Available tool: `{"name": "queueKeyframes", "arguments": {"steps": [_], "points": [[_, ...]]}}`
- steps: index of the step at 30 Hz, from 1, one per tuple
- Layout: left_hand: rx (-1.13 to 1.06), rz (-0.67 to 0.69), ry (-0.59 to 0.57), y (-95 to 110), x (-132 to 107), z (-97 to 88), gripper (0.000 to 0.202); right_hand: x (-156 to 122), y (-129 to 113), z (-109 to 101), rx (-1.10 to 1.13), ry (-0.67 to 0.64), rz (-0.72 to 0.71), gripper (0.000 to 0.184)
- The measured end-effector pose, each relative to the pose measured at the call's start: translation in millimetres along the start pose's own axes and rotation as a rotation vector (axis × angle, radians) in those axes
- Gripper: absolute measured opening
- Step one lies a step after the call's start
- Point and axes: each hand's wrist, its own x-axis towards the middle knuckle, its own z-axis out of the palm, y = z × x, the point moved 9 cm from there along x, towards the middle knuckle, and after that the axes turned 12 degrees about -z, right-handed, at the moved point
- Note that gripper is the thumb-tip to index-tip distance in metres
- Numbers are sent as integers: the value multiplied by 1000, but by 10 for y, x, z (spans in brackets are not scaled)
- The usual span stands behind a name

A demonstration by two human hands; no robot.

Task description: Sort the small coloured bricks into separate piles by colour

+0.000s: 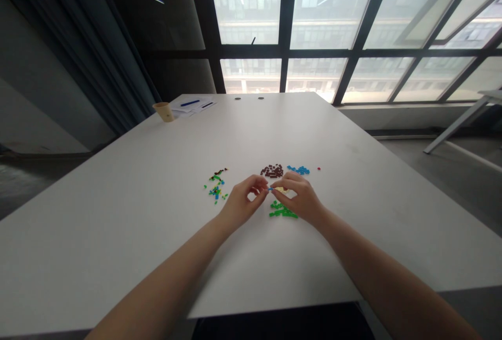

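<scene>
Between the fingertips of both hands is a small blue building brick (270, 189). My left hand (245, 196) pinches it from the left, and my right hand (298, 194) pinches it from the right. Pale yellow pieces (283, 191) lie partly hidden under my right hand. Just in front of the hands is a pile of green bricks (283, 210). Dark brown bricks (272, 171) are heaped beyond the fingertips, with blue bricks (299, 170) to their right. A mixed pile of green, blue, yellow and dark pieces (216, 191) spreads left of my left hand.
A single red piece (319, 168) lies right of the blue pile. At the far left of the white table (157, 183) stands a tan paper cup (163, 112), beside papers (196, 105) and a blue pen (190, 103). Two small round discs sit near the far edge.
</scene>
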Motion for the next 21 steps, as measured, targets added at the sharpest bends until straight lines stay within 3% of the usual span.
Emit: {"name": "queueKeyframes", "arguments": {"steps": [8, 17, 21], "points": [[97, 109, 36, 91, -1, -34, 11, 4, -12, -11, -25, 3, -25, 8], [134, 107, 37, 92, -6, -25, 10, 16, -52, 13, -27, 1, -50, 8], [197, 26, 72, -8, 30, -69, 15, -3, 191, -178, -104, 55, 28, 11]]}}
